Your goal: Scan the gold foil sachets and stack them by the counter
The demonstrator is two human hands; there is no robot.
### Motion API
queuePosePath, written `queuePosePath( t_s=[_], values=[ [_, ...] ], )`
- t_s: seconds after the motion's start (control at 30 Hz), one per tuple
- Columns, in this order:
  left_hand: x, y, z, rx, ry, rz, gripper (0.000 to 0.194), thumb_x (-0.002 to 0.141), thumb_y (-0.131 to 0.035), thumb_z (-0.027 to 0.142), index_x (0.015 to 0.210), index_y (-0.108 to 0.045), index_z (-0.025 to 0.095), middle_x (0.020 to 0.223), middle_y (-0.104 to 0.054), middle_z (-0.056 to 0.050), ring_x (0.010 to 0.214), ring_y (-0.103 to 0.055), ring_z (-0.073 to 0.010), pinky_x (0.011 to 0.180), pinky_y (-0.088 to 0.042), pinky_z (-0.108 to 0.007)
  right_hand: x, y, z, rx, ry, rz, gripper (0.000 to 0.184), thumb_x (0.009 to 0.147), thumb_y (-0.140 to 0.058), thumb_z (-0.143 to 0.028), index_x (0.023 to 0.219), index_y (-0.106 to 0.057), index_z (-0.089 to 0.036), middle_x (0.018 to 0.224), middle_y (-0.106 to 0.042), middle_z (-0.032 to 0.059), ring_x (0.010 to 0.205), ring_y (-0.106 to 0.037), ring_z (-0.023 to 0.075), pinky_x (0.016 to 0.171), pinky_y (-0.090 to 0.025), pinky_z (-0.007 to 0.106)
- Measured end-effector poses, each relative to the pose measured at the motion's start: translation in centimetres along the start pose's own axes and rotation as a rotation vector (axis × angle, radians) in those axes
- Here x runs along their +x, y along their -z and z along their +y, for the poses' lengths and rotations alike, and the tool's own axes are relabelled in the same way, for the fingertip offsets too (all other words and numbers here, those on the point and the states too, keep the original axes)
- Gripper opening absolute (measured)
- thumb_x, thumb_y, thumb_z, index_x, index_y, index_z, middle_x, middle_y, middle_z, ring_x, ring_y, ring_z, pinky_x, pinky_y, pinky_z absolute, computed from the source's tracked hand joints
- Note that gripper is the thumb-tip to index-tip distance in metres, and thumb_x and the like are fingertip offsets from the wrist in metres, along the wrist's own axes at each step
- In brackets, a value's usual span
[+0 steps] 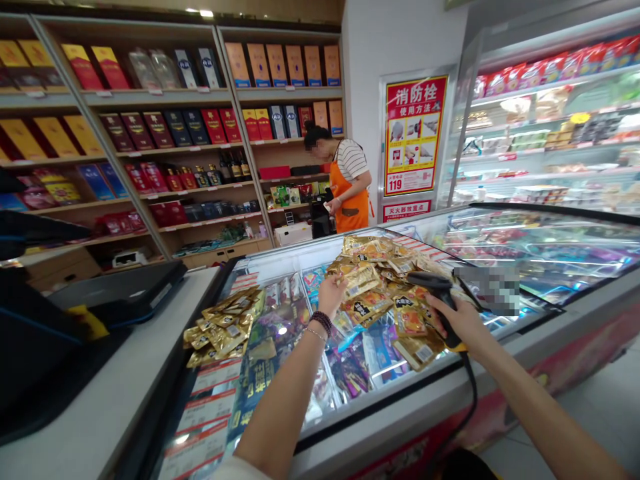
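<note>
My right hand (pixel 463 323) is wrapped round a black barcode scanner (pixel 434 283), its head pointing left over a heap of gold snack packets (pixel 367 307). From the scanner's handle a cable runs down past the freezer's front edge. My left hand (pixel 331 295), with a beaded bracelet at the wrist, pinches one gold packet (pixel 361 280) at the heap's left side. A second, smaller pile of gold packets (pixel 225 327) lies further left on the freezer's glass lid. Both piles rest above frozen goods seen through the glass.
The chest freezer (pixel 565 313) spans the front. A counter (pixel 145 360) with black checkout equipment (pixel 120 293) stands at left. Behind are shelves of boxed bottles (pixel 183 130). A person in an orange apron (pixel 350 193) stands beyond the freezer. A lit display fridge (pixel 555 133) is at right.
</note>
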State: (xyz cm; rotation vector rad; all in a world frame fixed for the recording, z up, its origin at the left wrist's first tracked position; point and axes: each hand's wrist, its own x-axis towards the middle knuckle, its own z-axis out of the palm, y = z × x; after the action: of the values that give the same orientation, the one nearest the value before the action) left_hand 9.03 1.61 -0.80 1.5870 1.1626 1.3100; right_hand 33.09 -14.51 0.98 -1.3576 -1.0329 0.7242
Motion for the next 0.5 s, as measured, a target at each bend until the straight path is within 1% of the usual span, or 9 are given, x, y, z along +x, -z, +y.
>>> queuePosePath(
  t_s=[0.1,0.17,0.2,0.27,0.37,0.43,0.5],
  values=[
    [-0.5,3.0,0.8,-0.201,0.089,0.029,0.027,0.083,-0.064,0.039,0.101,-0.064,0.018,0.079,-0.069,-0.003,0.07,-0.067,-0.0157,0.065,-0.058,-0.031,-0.8,-2.4,-1.7,0.015,0.011,-0.126,0.047,0.071,-0.071,-0.062,0.068,-0.048,-0.022,0.049,-0.052,-0.0042,0.037,-0.045,0.0113,0.037,-0.036,0.023],
    [-1.2,5.1,1.3,-0.345,0.14,0.026,0.027,0.084,-0.064,0.039,0.101,-0.061,0.018,0.09,-0.07,-0.005,0.075,-0.069,-0.0169,0.067,-0.06,-0.034,-1.5,-4.5,-2.7,0.015,0.023,-0.221,0.046,0.073,-0.07,-0.062,0.069,-0.049,-0.022,0.049,-0.051,-0.0047,0.038,-0.045,0.0111,0.038,-0.037,0.023],
    [-1.5,6.1,1.6,-0.381,0.154,0.023,0.027,0.084,-0.064,0.039,0.1,-0.06,0.018,0.093,-0.07,-0.006,0.077,-0.069,-0.0176,0.067,-0.06,-0.035,-2.0,-5.7,-3.2,0.01,0.029,-0.263,0.045,0.074,-0.069,-0.062,0.069,-0.049,-0.022,0.047,-0.05,-0.0049,0.038,-0.045,0.0111,0.038,-0.037,0.023],
    [-2.3,7.9,1.8,-0.407,0.168,0.038,0.028,0.085,-0.063,0.041,0.1,-0.06,0.018,0.096,-0.071,-0.007,0.08,-0.07,-0.0187,0.068,-0.061,-0.036,-2.9,-8.0,-4.0,-0.014,0.057,-0.337,0.043,0.077,-0.067,-0.061,0.071,-0.05,-0.022,0.045,-0.049,-0.0053,0.037,-0.044,0.0112,0.039,-0.036,0.023],
    [-3.5,10.2,1.8,-0.426,0.144,0.076,0.03,0.088,-0.059,0.042,0.105,-0.061,0.018,0.103,-0.071,-0.009,0.083,-0.071,-0.0193,0.072,-0.062,-0.037,-4.5,-11.1,-4.8,-0.06,0.111,-0.461,0.041,0.08,-0.061,-0.061,0.072,-0.048,-0.023,0.043,-0.049,-0.0055,0.036,-0.043,0.0117,0.04,-0.036,0.024],
    [-4.0,11.4,1.7,-0.444,0.118,0.091,0.031,0.089,-0.058,0.043,0.108,-0.061,0.019,0.108,-0.071,-0.01,0.089,-0.07,-0.02,0.076,-0.061,-0.037,-5.4,-12.5,-5.2,-0.092,0.117,-0.519,0.041,0.08,-0.06,-0.061,0.072,-0.048,-0.023,0.042,-0.05,-0.0051,0.035,-0.043,0.0124,0.041,-0.035,0.025],
    [-4.3,12.4,1.6,-0.462,0.111,0.101,0.032,0.089,-0.059,0.043,0.109,-0.061,0.019,0.111,-0.07,-0.01,0.092,-0.07,-0.0209,0.079,-0.061,-0.039,-6.1,-13.5,-5.3,-0.121,0.107,-0.536,0.04,0.08,-0.06,-0.061,0.073,-0.047,-0.024,0.041,-0.051,-0.0047,0.035,-0.044,0.0133,0.041,-0.035,0.026]
  ],
)
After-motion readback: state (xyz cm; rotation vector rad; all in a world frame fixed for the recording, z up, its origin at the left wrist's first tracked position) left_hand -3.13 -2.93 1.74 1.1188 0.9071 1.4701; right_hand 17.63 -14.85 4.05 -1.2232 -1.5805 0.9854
